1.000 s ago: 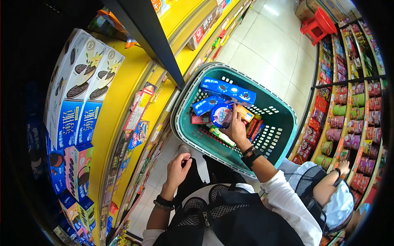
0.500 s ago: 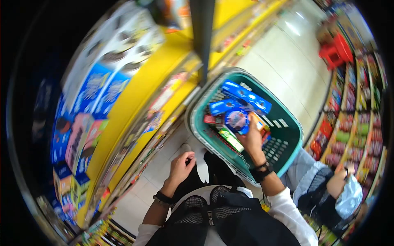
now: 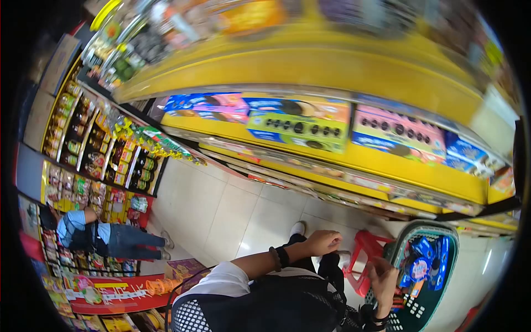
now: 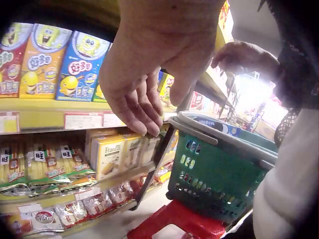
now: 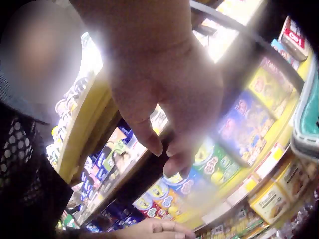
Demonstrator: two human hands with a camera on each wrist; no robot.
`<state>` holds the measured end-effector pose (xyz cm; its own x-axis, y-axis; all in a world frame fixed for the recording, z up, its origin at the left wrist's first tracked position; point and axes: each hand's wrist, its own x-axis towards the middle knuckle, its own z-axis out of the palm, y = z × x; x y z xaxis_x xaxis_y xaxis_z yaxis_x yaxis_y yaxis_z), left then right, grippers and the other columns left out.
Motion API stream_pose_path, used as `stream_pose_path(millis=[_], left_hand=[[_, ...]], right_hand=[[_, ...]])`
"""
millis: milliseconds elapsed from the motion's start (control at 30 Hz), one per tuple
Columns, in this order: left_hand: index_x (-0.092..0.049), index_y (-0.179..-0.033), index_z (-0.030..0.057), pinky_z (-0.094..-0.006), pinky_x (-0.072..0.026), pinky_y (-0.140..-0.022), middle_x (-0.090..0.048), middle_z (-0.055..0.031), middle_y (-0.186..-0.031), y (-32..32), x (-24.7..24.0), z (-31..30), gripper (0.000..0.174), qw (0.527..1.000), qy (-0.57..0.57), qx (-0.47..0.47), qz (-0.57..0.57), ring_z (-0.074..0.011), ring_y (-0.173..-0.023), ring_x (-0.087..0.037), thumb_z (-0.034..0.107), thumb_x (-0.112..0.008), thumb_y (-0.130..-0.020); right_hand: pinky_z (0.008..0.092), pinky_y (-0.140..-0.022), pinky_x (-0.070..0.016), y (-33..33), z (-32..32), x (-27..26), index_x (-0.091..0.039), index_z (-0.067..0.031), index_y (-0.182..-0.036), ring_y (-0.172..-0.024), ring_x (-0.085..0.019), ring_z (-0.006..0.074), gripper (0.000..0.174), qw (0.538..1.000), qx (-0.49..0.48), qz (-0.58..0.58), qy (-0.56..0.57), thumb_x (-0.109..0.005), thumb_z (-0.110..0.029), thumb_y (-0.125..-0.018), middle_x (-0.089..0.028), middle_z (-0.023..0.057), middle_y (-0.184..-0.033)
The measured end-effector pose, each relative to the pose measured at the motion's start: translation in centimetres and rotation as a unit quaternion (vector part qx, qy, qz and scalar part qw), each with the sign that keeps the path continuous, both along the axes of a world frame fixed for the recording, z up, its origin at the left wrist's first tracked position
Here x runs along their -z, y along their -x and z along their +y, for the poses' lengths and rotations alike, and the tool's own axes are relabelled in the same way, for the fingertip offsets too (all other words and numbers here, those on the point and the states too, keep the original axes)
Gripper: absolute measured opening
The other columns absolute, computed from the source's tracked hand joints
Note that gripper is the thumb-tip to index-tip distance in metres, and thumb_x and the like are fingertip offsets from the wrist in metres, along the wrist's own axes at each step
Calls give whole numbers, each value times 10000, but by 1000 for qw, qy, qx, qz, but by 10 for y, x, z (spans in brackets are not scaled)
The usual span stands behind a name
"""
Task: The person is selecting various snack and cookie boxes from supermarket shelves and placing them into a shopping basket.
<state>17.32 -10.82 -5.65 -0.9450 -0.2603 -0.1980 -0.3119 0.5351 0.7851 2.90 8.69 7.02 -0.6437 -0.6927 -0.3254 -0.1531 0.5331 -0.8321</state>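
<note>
My left hand [image 3: 323, 242] is held in front of the body with its fingers loosely curled and nothing in them. Closer to the basket hangs my right hand [image 3: 383, 281], also free, its fingers loosely bent beside the near rim. The green shopping basket [image 3: 454, 260] stands to the right. Inside it lie a round blue tub [image 3: 419, 269], blue biscuit boxes [image 3: 441, 255] and smaller packs. In the left wrist view, the left hand [image 4: 149, 74] hangs before the snack shelf, with the basket [image 4: 214, 169] behind it.
A red stool [image 3: 365, 252] stands beside the basket. Yellow shelves [image 3: 332, 69] with biscuit boxes [image 3: 298, 124] run across the front. Another person [image 3: 91, 232] is in the aisle at left, near shelves of jars [image 3: 74, 145]. A red display stand [image 3: 110, 296] sits at lower left.
My right hand has left the round tub and come out of the basket. The head view has swung left, so the basket now appears at lower right. The left hand stays free.
</note>
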Motion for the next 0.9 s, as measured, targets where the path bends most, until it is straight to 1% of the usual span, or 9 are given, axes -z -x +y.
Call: stream_pose_path(millis=[100,133,267,333,500,567,633,733,900], left_hand=[[-571,-960,61,-353,-490,-717,-632,-96,-898,-35,-1,-31,206,1000,-4,-26,7,-270,-833,-624,210,-595,-820],[-572,-963,65,-349,-491,-723,-634,-93,-900,-48,2,-46,209,999,-7,-33,8,-263,-835,-627,217,-593,-820],[-582,-978,71,-350,-492,-728,-638,-94,-911,-116,-1,-105,221,997,-5,-75,12,-264,-830,-629,224,-593,-818],[-591,-993,75,-345,-495,-731,-644,-92,-914,-147,-2,-134,230,989,14,-143,-28,-258,-827,-633,226,-590,-820],[-598,-989,72,-332,-499,-733,-656,-80,-891,-227,-6,-190,218,964,17,-265,24,-242,-825,-639,224,-584,-833],[-602,-1002,82,-329,-511,-713,-656,-74,-911,-247,-24,-202,209,948,9,-319,-1,-237,-817,-640,209,-593,-835],[-606,-1001,74,-319,-521,-720,-655,-80,-929,-268,-32,-207,196,932,45,-360,-4,-235,-827,-641,187,-589,-842],[-618,-986,57,-312,-526,-734,-656,-81,-957,-294,-32,-216,179,909,14,-416,-11,-241,-827,-643,161,-588,-843],[-627,-989,23,-313,-532,-715,-664,-108,-938,-326,-29,-254,171,862,4,-505,48,-219,-829,-651,94,-586,-839]], right_hand=[[253,-529,-473,-35,-41,-4,-624,93,-948,-570,-605,120,229,997,-71,-13,-31,-636,-75,-793,-646,138,-698],[266,-534,-518,-50,-60,4,-636,53,-952,-573,-662,189,227,996,-83,35,-2,-651,-83,-771,-665,138,-678],[269,-547,-522,-101,-133,1,-649,14,-951,-582,-663,182,225,982,-180,59,14,-663,-115,-767,-670,122,-694],[276,-554,-523,-120,-172,11,-650,10,-945,-592,-665,185,224,974,-213,69,15,-667,-127,-768,-672,118,-701],[299,-580,-528,-159,-248,14,-654,-11,-929,-621,-668,208,231,953,-300,43,30,-681,-171,-764,-674,108,-722],[315,-596,-531,-169,-277,10,-654,-21,-926,-631,-670,220,223,938,-341,59,39,-675,-177,-767,-672,116,-725],[312,-605,-530,-177,-301,16,-654,-29,-927,-640,-670,220,215,930,-364,43,23,-667,-177,-772,-670,115,-720],[297,-609,-525,-189,-335,41,-647,-21,-942,-645,-668,208,214,930,-362,-7,67,-655,-163,-782,-668,118,-726],[272,-617,-519,-224,-380,32,-625,5,-987,-646,-663,192,225,925,-364,-55,92,-627,-134,-810,-668,127,-747]])
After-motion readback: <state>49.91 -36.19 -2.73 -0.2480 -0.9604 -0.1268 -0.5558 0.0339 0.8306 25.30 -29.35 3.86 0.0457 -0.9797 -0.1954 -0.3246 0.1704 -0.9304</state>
